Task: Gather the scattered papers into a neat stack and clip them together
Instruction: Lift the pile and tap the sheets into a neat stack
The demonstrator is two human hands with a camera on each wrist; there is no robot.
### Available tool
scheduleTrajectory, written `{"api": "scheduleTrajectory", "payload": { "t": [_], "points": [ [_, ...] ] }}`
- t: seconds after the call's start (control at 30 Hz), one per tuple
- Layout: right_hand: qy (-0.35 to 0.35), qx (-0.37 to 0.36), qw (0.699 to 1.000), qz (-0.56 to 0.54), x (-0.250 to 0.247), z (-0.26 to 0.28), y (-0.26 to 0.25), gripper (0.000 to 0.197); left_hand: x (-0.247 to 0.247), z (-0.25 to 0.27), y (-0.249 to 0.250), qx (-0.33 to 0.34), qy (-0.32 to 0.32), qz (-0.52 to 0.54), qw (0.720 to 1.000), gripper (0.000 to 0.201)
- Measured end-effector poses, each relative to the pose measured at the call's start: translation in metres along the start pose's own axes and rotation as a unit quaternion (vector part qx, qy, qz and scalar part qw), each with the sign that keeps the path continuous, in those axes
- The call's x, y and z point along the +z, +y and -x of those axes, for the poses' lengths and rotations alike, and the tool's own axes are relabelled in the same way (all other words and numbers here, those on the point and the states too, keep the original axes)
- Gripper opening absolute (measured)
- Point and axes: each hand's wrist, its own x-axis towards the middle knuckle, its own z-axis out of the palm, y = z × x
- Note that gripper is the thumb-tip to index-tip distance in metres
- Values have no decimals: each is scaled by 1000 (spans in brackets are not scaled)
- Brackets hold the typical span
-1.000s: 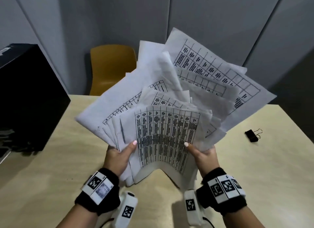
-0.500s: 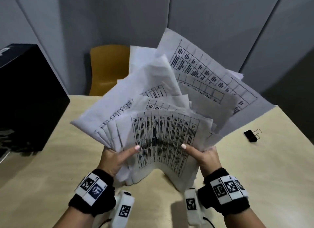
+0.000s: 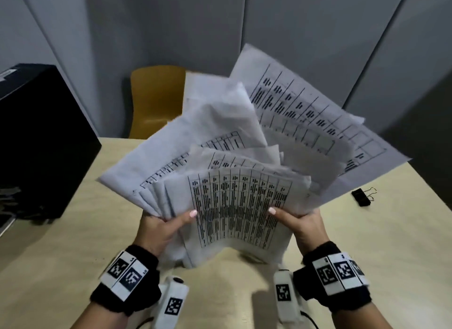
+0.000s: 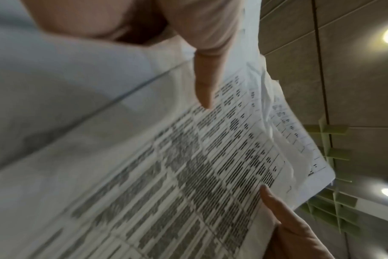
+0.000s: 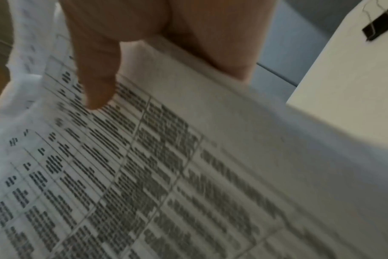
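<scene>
A fanned bundle of printed papers (image 3: 241,206) stands upright above the beige table (image 3: 367,243), its sheets splayed left and right. My left hand (image 3: 161,227) grips the bundle's lower left side, thumb across the front sheet. My right hand (image 3: 299,224) grips the lower right side the same way. In the left wrist view my left thumb (image 4: 205,84) presses the papers (image 4: 166,175). In the right wrist view my right thumb (image 5: 95,75) presses the papers (image 5: 144,175). A black binder clip (image 3: 362,197) lies on the table to the right, also seen as the binder clip (image 5: 381,28).
A black box (image 3: 36,145) stands on the table's left side. A yellow chair (image 3: 156,98) sits behind the table against grey wall panels. The table's far edge runs close behind the papers.
The bundle has dropped slightly and shifted left with both hands. The sheets have drawn a little closer together.
</scene>
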Motion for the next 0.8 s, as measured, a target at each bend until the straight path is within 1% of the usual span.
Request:
{"api": "scheduleTrajectory", "payload": {
  "t": [0.07, 0.13, 0.17, 0.2, 0.27, 0.33, 0.37, 0.43, 0.5, 0.53, 0.6, 0.67, 0.73, 0.77, 0.8],
  "points": [
    [-17, 5, 1000, -5, -3, 1, 1, 55, -8, -3, -1, 12, -20, 8, 1000, 45],
    [-18, 14, 999, -27, -2, 0, 2, 66, -6, -4, 1, 12, -33, 30, 999, 39],
    [-23, 13, 999, -33, 0, -1, 2, 68, -2, -3, 2, 16, -39, 31, 999, 37],
    [-27, 11, 999, -35, 2, -2, 1, 66, 1, -2, 2, 18, -33, 24, 999, 36],
    [-32, 9, 999, -35, 8, -2, -1, 55, 7, -1, 2, 17, 8, 17, 1000, 24],
    [-14, 9, 999, -32, 5, -2, 0, 53, 4, -2, 0, -5, 39, 27, 999, 21],
    [-6, 13, 999, -32, 1, -2, 1, 52, 2, -4, -2, -18, 34, 23, 999, 19],
    [-1, 22, 999, -32, -2, -3, 2, 39, 0, -5, -4, -30, 23, -2, 999, 15],
    [6, 20, 1000, -16, 1, -6, 4, 32, 6, -5, -6, -11, 31, -32, 999, 10],
    [16, 16, 1000, -9, 5, -7, 2, 31, 11, -5, -4, 5, 36, -39, 999, 12],
    [25, -3, 1000, -10, 8, -9, -3, 32, 17, -4, 3, 35, 30, -44, 998, 16],
    [25, -18, 999, -23, 5, -9, -9, 34, 12, -6, 8, 54, 27, -55, 997, 22],
    [10, -35, 999, -38, -1, -8, -14, 32, 2, -9, 10, 51, 9, -41, 998, 15],
    [-5, -42, 998, -41, -2, -7, -15, 35, -1, -8, 11, 50, -3, -20, 999, 17],
    [-20, -45, 998, -43, -2, -7, -16, 40, -1, -8, 12, 51, -19, -9, 998, 27]
  ]
}}
